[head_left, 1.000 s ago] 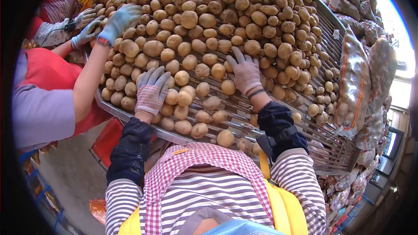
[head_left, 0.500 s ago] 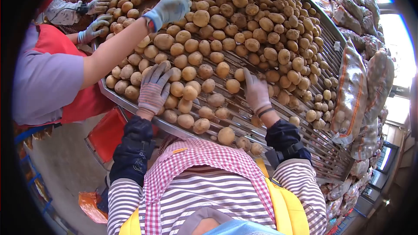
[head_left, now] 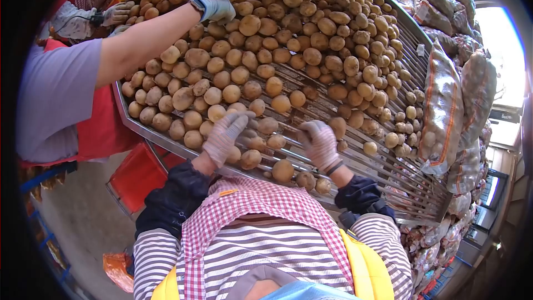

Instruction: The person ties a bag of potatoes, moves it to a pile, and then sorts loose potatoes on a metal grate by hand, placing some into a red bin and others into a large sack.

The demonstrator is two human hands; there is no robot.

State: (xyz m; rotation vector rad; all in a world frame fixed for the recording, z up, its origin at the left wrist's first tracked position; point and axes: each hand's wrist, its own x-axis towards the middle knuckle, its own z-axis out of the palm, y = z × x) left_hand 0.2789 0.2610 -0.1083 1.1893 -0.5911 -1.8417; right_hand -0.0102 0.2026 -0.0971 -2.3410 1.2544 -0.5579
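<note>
Many potatoes point(head_left: 213, 96) lie on a slatted metal sorting table point(head_left: 388, 175). My left hand point(head_left: 225, 138), in a pale striped glove with grey fingertips, reaches over the potatoes near the front edge. Its fingers are stretched to the right and touch or hover just above several potatoes; the tips are blurred. Across a strip of bare slats, my right hand point(head_left: 321, 145) is gloved too, its fingers bent towards the left. The fingertips are smeared and hidden beneath, so whether they grip anything does not show. One potato point(head_left: 337, 126) sits right beside that hand.
A co-worker's gloved hand point(head_left: 217, 10) reaches in from the left over the heap. Another person's gloved hand point(head_left: 117, 13) rests at the far left edge. Filled mesh sacks point(head_left: 442, 108) lean along the right side. A red crate point(head_left: 136, 176) stands below the table's left edge.
My left hand has shifted right and slightly nearer to me, off the left potatoes. The right hand has moved a little towards me, its fingers bending. The co-worker's hand has turned downward onto the potatoes.
</note>
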